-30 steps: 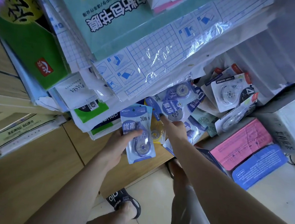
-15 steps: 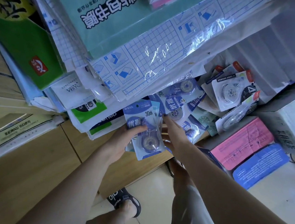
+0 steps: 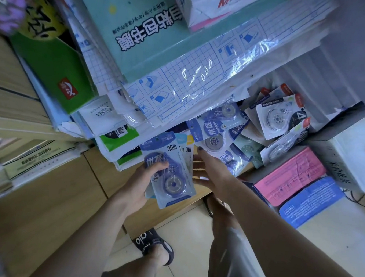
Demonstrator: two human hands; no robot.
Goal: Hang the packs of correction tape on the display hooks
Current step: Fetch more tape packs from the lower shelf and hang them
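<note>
The left hand point(image 3: 144, 180) grips a fanned stack of blue correction tape packs point(image 3: 171, 170), thumb curled over the front pack's label, the packs standing up from the palm toward the shelf edge. I count 3 "30m" corners showing. The right hand point(image 3: 209, 171) reaches in just beside that stack, fingers spread and relaxed, its fingertips near the heap of loose packs point(image 3: 216, 132) lying under the overhanging grid-printed sheets point(image 3: 194, 73).

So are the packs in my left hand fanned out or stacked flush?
Fanned out. The left hand grips the correction tape packs, and three offset top edges show, each printed with a length label.
</note>
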